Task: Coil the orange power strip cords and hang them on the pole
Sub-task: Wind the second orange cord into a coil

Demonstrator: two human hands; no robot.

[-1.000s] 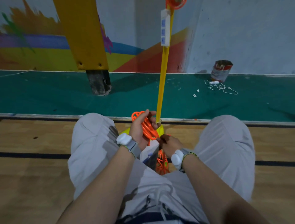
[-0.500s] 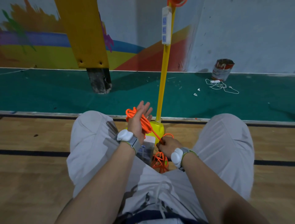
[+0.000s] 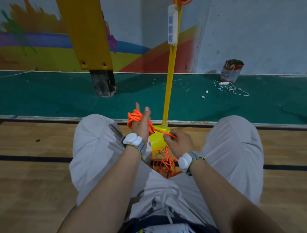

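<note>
**Cord wrapped on one hand, pinched by the other**

The person's left hand (image 3: 140, 124) stands upright with its fingers straight and thumb out. The orange cord (image 3: 134, 117) is looped several times around its palm. One taut strand runs from those loops down to the right hand (image 3: 179, 143), which is just beside the left and a little lower; its curled fingertips pinch the strand. Beneath the right hand, the rest of the cord lies in a loose tangle on the wooden floor (image 3: 41, 174). Just beyond both hands the yellow pole (image 3: 169, 83) rises from its yellow base (image 3: 157, 138), which sits between the two wrists. High above the hands, a white power strip (image 3: 172, 25) hangs against the pole, with part of another orange coil (image 3: 182, 1) at the top edge. Far past the right hand, a paint can (image 3: 231, 70) and a white cable (image 3: 232, 89) sit on the green floor (image 3: 66, 96).
</note>
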